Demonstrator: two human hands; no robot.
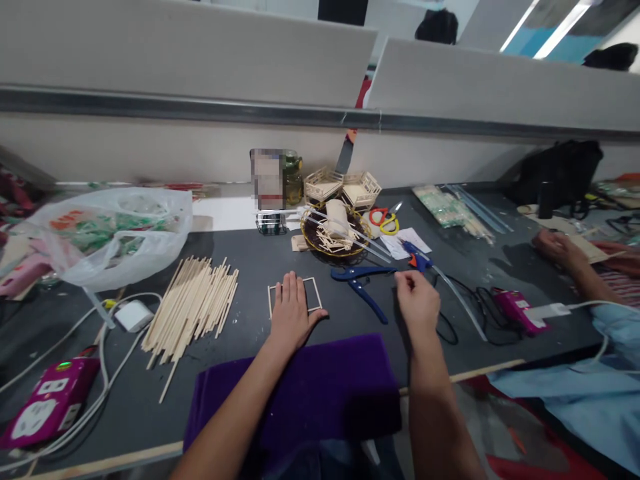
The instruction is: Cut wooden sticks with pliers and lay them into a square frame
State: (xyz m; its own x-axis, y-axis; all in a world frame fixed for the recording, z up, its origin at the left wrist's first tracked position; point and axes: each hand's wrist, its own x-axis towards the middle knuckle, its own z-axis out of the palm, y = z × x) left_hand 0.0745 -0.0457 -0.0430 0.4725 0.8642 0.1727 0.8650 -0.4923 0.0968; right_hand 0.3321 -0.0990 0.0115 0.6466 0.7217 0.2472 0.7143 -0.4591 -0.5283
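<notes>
My left hand (pixel 291 307) lies flat, palm down with fingers stretched, over a small rectangular frame of thin wooden sticks (pixel 315 293). The hand hides the middle of the frame. My right hand (pixel 419 305) is closed in a loose fist above the table, to the right of a blue hand cutter (pixel 361 283). One handle tip of the cutter ends close to its fingers; whether they touch, I cannot tell. Anything inside the fist is hidden. A large pile of loose wooden sticks (pixel 195 300) lies left of my left hand.
Behind the cutter are a basket (pixel 313 248) of short sticks, wooden lattice trays (pixel 361 193), scissors (pixel 389 221) and a blue glue gun (pixel 417 258). A plastic bag (pixel 125 247), cables and a pink power strip (pixel 55 400) lie left. Another person's hand (pixel 560 250) is at right.
</notes>
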